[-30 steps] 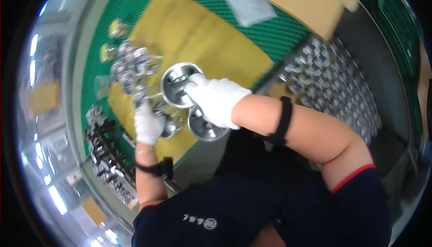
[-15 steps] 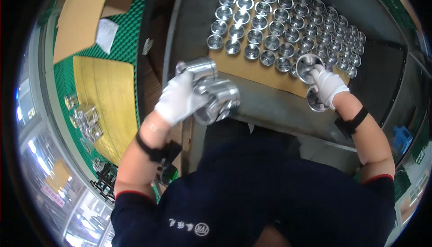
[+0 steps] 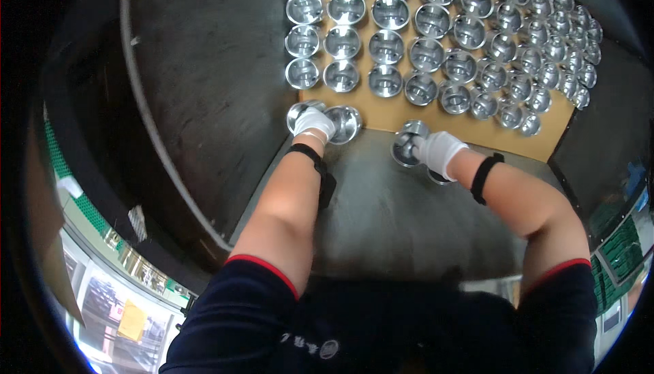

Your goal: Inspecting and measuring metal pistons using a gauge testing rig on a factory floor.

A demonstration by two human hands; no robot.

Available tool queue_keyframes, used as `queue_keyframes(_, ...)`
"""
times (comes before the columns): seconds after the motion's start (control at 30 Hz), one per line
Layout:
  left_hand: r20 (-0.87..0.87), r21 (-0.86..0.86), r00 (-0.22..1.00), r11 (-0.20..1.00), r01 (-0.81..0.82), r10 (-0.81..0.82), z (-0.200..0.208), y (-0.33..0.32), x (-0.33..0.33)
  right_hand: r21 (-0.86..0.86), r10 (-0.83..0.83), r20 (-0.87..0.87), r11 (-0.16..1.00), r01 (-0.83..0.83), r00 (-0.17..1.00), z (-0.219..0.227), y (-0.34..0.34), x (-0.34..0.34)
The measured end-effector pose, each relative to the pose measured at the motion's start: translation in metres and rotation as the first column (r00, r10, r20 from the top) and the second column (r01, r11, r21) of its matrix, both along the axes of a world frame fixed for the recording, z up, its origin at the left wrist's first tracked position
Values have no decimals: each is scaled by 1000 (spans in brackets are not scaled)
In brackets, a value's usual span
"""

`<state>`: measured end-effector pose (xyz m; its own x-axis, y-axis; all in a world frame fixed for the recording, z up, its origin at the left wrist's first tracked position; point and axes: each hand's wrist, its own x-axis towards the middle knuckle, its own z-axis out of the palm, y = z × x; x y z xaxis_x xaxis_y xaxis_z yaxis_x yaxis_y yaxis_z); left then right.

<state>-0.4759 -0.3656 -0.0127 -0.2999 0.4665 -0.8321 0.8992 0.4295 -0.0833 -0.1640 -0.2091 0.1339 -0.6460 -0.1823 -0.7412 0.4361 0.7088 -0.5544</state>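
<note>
Across the sheet of cardboard (image 3: 383, 116) in the head view, silvery metal cups (image 3: 386, 81) stand in rows, their open ends upward. At its near left corner, the white-gloved left hand (image 3: 315, 123) is clamped on a pair of like cups (image 3: 345, 126), its fingers dipping into the left one. The right hand (image 3: 439, 152), well apart from the left, grips another cup (image 3: 413, 129), tilted, at the near edge; a further cup (image 3: 439, 178) is partly hidden beneath that hand. Dark metal bin (image 3: 368, 204) surrounds the cardboard.
</note>
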Motion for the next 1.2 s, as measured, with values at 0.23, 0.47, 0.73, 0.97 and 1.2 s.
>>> queue_keyframes(0.23,-93,63,903,907,-416,420,-7,18,27,-53,-177,28,983,178,984,-99,-28,-34)
queue_keyframes(0.47,-67,103,908,908,-407,414,-3,28,37,38,-174,-21,984,174,985,-184,-66,-42)
queue_keyframes(0.73,256,82,902,922,-379,348,71,95,16,227,113,-98,970,-88,989,-99,-49,-43)
queue_keyframes(0.97,487,344,843,837,-426,230,337,109,36,79,-216,123,975,208,969,65,-18,-16)
queue_keyframes(1.2,-127,990,885,113,85,448,535,-95,-34,295,-386,-255,842,451,887,202,33,24)
